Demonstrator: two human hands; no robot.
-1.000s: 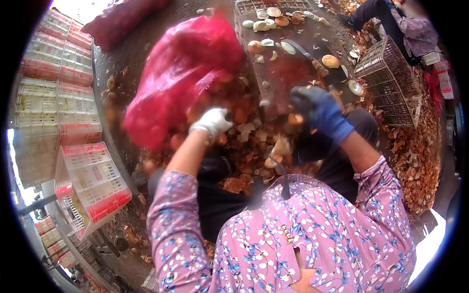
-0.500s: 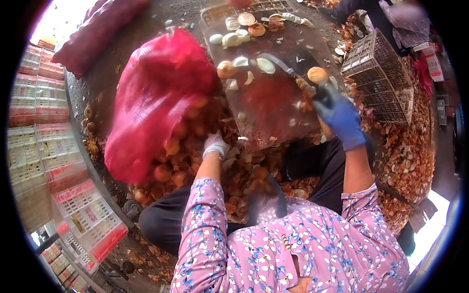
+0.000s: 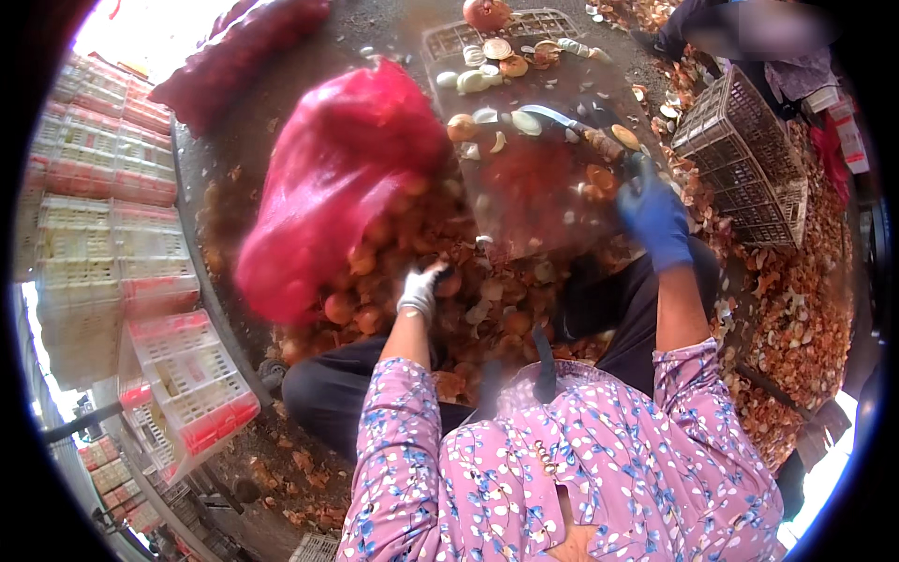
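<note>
My left hand (image 3: 421, 288), in a white glove with dark fingertips, is closed round a brown onion (image 3: 449, 283) at the edge of the heap by the mouth of the pink mesh sack (image 3: 337, 178). My right hand (image 3: 653, 217), in a blue glove, hovers by the right edge of a dark board (image 3: 524, 201); its fingers are blurred. Just beyond it lies a curved knife (image 3: 562, 120), its handle toward that hand. A pale cut onion (image 3: 625, 137) rests beside the handle. Peeled white pieces (image 3: 468, 81) and a brown onion (image 3: 461, 127) lie on the board.
White-and-red plastic crates (image 3: 150, 244) are stacked at the left. A dirty crate (image 3: 735, 155) stands at the right, amid onion skins (image 3: 782, 309). A filled red sack (image 3: 239, 61) lies at the far left. Another person's dark-clothed leg (image 3: 688, 23) shows at the top right.
The view has shifted, so most things sit farther right. My left hand has come back slightly from the heap, an onion in its fingers. My right hand has moved left relative to the board.
</note>
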